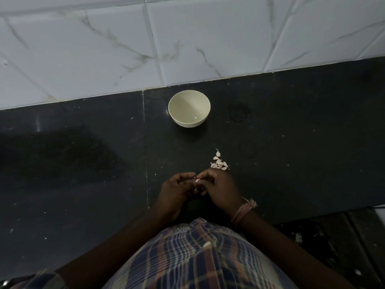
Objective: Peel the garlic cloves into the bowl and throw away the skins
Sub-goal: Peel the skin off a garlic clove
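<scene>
A dark, near-black stone countertop fills the middle of the view, its polished face flecked with pale specks and crossed by a thin straight seam that runs from its far edge toward the person. Along that far edge rises a wall of large glossy white tiles veined with grey, marble-like streaks and joined by narrow grout lines. The light is dim, and a broad soft shadow lies on the left part of the counter. Close to the far edge, just right of the seam, stands a small round cream bowl, smooth and matte-looking, with a tiny pale fleck low on its inner wall; what that fleck is cannot be told. Well nearer the person, right of the seam, a small loose heap of unpeeled garlic cloves lies on the stone, teardrop-shaped with papery whitish skins and thin tails. Just in front of the heap the two hands meet above the counter: the left hand and the right hand have their fingers curled inward toward each other, pinching a single pale garlic clove between their tips. The right wrist wears a wound band of pinkish thread with frayed ends. Nearest the camera is a checked cloth in blue, rust and white, with one small pale scrap resting on it.
</scene>
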A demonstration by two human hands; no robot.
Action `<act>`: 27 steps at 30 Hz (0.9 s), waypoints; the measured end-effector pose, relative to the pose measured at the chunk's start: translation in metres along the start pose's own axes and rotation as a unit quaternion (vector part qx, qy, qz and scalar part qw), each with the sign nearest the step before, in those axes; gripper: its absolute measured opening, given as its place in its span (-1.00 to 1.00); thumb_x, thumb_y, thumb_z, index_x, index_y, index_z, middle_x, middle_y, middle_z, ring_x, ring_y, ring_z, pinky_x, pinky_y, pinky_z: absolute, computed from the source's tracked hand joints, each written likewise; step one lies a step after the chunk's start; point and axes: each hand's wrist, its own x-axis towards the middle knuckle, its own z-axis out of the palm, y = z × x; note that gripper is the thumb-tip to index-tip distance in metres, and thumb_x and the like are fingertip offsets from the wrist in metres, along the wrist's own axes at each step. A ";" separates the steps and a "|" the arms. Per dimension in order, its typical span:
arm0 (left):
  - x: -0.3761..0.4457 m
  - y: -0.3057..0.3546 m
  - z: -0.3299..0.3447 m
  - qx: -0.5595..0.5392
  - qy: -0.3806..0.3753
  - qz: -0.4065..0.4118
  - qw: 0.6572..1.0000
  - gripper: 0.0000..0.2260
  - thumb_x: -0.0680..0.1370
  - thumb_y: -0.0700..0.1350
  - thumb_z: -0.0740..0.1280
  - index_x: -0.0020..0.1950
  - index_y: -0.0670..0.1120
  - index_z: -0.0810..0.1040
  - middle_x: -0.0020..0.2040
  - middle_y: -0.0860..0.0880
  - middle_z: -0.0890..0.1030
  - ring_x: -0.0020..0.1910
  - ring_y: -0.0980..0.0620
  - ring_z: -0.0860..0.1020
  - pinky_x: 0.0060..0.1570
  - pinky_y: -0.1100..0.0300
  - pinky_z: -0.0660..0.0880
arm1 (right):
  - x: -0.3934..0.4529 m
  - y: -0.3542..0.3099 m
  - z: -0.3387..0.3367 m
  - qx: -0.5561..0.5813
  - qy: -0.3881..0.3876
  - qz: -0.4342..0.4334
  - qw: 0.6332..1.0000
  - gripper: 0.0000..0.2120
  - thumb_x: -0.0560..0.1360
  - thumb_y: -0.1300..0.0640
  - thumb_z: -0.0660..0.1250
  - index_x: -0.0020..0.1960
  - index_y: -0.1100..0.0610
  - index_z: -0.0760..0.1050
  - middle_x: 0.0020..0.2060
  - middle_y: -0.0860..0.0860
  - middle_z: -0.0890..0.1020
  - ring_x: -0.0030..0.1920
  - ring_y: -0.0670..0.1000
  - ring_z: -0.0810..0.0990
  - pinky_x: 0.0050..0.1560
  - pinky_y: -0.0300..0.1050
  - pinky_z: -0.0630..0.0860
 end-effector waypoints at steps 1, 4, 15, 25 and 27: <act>0.001 -0.001 0.000 0.007 0.000 -0.002 1.000 -0.70 0.48 -0.36 0.47 0.19 -0.24 0.58 0.07 -0.27 0.70 0.13 -0.27 0.66 0.26 -0.18 0.55 | -0.001 0.001 0.000 -0.006 0.006 0.004 1.000 -0.91 0.54 0.29 0.39 -0.07 0.14 0.61 -0.30 0.00 0.67 -0.42 -0.13 0.61 -0.35 -0.26 0.53; 0.003 0.001 0.002 0.046 0.011 0.007 0.999 -0.73 0.49 -0.33 0.48 0.17 -0.23 0.60 0.02 -0.22 0.72 0.08 -0.22 0.68 0.21 -0.11 0.58 | -0.002 0.004 0.003 0.060 0.066 0.043 0.995 -0.94 0.56 0.33 0.36 -0.04 0.21 0.57 -0.29 0.04 0.64 -0.42 -0.13 0.58 -0.40 -0.26 0.52; 0.013 0.015 -0.001 0.169 0.100 0.090 0.976 -0.80 0.53 -0.37 0.41 -0.03 -0.07 0.66 -0.12 -0.02 0.73 -0.18 0.15 0.68 -0.25 0.34 0.57 | 0.013 0.019 -0.010 0.189 0.224 0.149 0.944 -0.87 0.61 0.39 0.26 0.09 0.26 0.53 -0.09 0.21 0.67 -0.27 0.06 0.66 -0.28 -0.20 0.63; 0.011 0.008 -0.013 0.251 0.070 0.116 0.958 -0.76 0.58 -0.28 0.33 0.03 0.03 0.70 -0.12 0.10 0.75 -0.17 0.18 0.70 -0.27 0.36 0.53 | -0.002 0.025 0.024 -0.227 0.161 -0.012 0.961 -0.74 0.53 0.27 0.31 0.18 0.29 0.61 0.13 0.23 0.60 0.16 0.22 0.56 0.28 0.06 0.48; 0.013 0.012 -0.014 0.267 0.058 0.114 0.955 -0.74 0.58 -0.28 0.32 0.04 0.06 0.69 -0.09 0.09 0.75 -0.17 0.22 0.69 -0.25 0.40 0.52 | 0.004 0.018 0.043 -0.243 0.146 -0.014 0.959 -0.70 0.49 0.19 0.21 0.07 0.31 0.61 0.01 0.27 0.58 0.01 0.29 0.57 0.11 0.13 0.56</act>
